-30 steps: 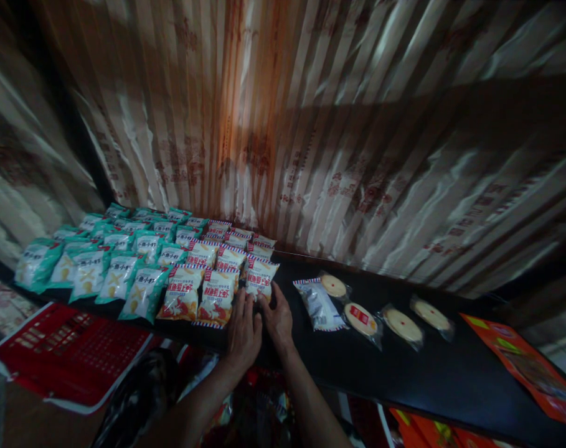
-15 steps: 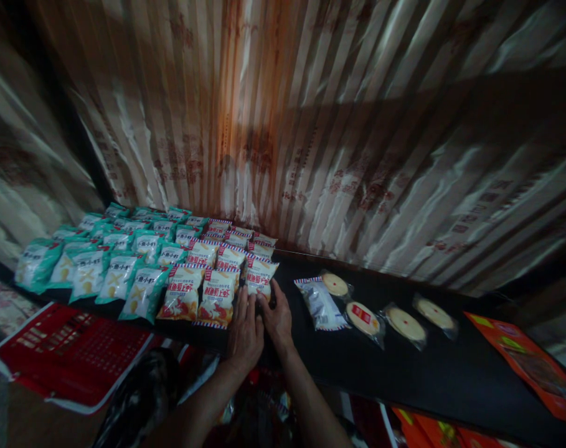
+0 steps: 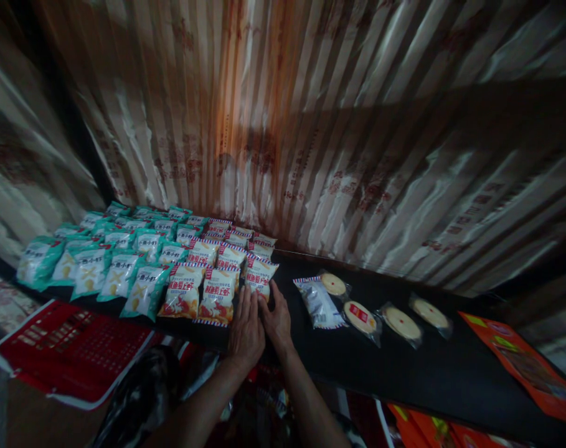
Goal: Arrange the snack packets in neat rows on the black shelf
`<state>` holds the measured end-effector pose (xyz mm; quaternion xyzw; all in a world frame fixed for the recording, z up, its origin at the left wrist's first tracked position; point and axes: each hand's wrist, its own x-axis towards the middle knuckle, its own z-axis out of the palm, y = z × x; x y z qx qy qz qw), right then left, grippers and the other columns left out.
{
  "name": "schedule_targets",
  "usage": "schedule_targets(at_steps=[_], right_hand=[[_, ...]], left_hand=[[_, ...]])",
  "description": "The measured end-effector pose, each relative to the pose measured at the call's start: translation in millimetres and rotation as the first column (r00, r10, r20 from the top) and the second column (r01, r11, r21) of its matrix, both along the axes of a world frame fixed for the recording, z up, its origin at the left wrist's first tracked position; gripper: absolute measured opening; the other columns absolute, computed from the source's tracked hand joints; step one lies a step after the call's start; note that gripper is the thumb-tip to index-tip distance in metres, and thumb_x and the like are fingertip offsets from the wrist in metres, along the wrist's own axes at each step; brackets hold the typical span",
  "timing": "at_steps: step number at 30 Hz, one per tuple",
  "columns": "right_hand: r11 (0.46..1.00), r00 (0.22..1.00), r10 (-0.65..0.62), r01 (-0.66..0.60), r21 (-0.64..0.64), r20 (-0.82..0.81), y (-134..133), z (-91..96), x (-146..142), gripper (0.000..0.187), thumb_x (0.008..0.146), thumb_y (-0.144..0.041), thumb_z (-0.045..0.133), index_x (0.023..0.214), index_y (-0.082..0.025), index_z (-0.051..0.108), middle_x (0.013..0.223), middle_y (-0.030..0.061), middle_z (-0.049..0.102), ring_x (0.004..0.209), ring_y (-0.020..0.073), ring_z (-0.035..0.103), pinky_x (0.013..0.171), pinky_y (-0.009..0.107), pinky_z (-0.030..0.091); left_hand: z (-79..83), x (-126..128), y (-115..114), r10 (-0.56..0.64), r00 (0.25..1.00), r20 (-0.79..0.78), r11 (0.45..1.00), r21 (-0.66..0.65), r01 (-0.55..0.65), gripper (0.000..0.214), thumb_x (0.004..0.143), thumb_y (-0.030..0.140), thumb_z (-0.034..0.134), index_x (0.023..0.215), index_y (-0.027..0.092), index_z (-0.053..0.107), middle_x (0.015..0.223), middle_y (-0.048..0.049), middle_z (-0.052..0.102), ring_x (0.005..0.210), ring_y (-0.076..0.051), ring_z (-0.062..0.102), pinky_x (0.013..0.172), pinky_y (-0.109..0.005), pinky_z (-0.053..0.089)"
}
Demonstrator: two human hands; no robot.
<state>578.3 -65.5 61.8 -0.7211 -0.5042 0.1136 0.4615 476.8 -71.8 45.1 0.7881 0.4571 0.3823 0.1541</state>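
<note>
A small red-and-white snack bag (image 3: 259,274) with a blue-striped top edge stands at the right end of the front row. My left hand (image 3: 246,326) lies against its lower left part, fingers stretched out and close together. On the bag's lower right side is my right hand (image 3: 277,320), its thumb over the front and the other fingers at the side edge, partly hidden. Left of my hands, matching bags (image 3: 217,295) stand in rows, touching one another. Beyond them are rows of teal-and-white snack bags (image 3: 145,289).
On the black shelf (image 3: 357,367) to the right lie a silvery snack bag (image 3: 319,303), several round wrapped pastries (image 3: 401,322) and a large orange packet (image 3: 520,361). Corrugated sheeting (image 3: 339,137) rises behind. A red printed bag (image 3: 72,348) sits below at the left.
Both hands stay at the same snack bag with hardly any movement. The view has shifted slightly; the goods on the right appear a little further left.
</note>
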Motion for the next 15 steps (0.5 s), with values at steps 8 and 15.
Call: schedule_targets(at_steps=[8, 15], right_hand=[[0.997, 0.998, 0.057, -0.056, -0.044, 0.011, 0.7, 1.2, -1.5, 0.055, 0.081, -0.038, 0.048, 0.129, -0.013, 0.049, 0.124, 0.014, 0.059, 0.114, 0.0257, 0.054, 0.094, 0.04, 0.044], [1.0, 1.0, 0.014, -0.013, -0.008, 0.014, -8.5, -0.4, -3.0, 0.056, 0.083, -0.043, 0.044, 0.129, -0.011, 0.049, 0.128, 0.0154, 0.056, 0.116, 0.0271, 0.052, 0.097, 0.043, 0.041]], left_hand=[[-3.8, 0.5, 2.3, 0.019, 0.998, -0.053, 1.0, 0.002, -0.019, 0.048, 0.088, 0.012, 0.028, 0.136, 0.005, 0.036, 0.146, -0.0189, 0.029, 0.139, -0.025, 0.019, 0.111, -0.046, 0.029], [-4.1, -2.4, -0.3, 0.039, 0.998, -0.048, 0.995, 0.096, -0.034, 0.048, 0.088, 0.013, 0.033, 0.136, 0.01, 0.036, 0.147, -0.0161, 0.03, 0.139, -0.024, 0.019, 0.109, -0.046, 0.032]])
